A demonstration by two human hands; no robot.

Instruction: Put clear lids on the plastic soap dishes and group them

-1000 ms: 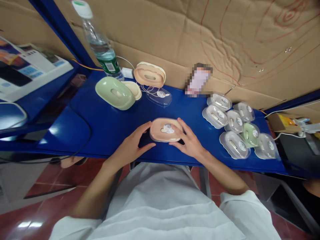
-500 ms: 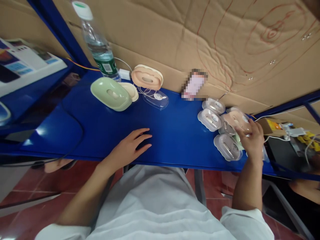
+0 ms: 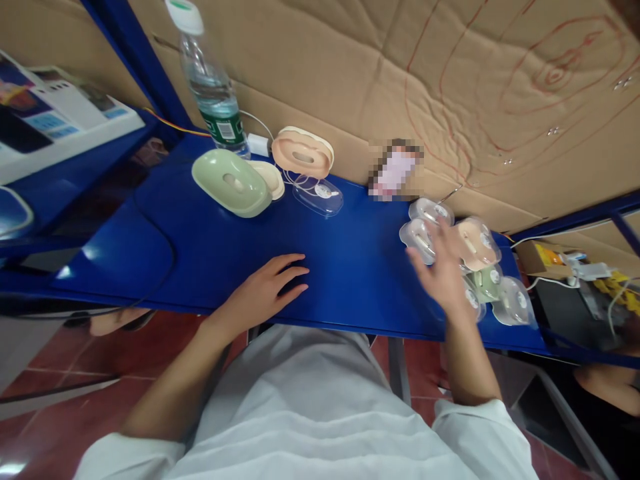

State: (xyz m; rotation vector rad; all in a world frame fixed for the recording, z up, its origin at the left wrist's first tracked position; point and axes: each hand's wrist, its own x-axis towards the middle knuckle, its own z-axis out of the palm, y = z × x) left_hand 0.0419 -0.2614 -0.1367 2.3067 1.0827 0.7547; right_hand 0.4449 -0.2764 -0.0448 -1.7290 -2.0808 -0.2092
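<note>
My left hand [image 3: 267, 288] rests on the blue table with fingers spread, holding nothing. My right hand [image 3: 444, 270], slightly blurred, is over the pile at the right with thumb and fingers apart. Nothing shows in its grasp, and it partly hides the clear-lidded soap boxes beneath. At its left is a white soap box [image 3: 416, 235]. To its right a peach soap box [image 3: 477, 244] lies on the pile, with a green one [image 3: 487, 283] below it and another pale one [image 3: 515, 301] beside that. Farther left lie a green soap dish [image 3: 231, 181] and a peach soap dish [image 3: 303, 154].
A water bottle [image 3: 216, 100] stands behind the green dish, near a white adapter [image 3: 259, 144]. A clear lid [image 3: 320, 197] lies on the blue table [image 3: 345, 267]. A pixelated phone-like object [image 3: 395, 171] leans on the cardboard wall [image 3: 325, 80]. An open carton [image 3: 537, 259] is at right.
My right hand has let go of the peach soap box and moved left over the pile. My left hand has stayed put on the table. The view has shifted slightly.
</note>
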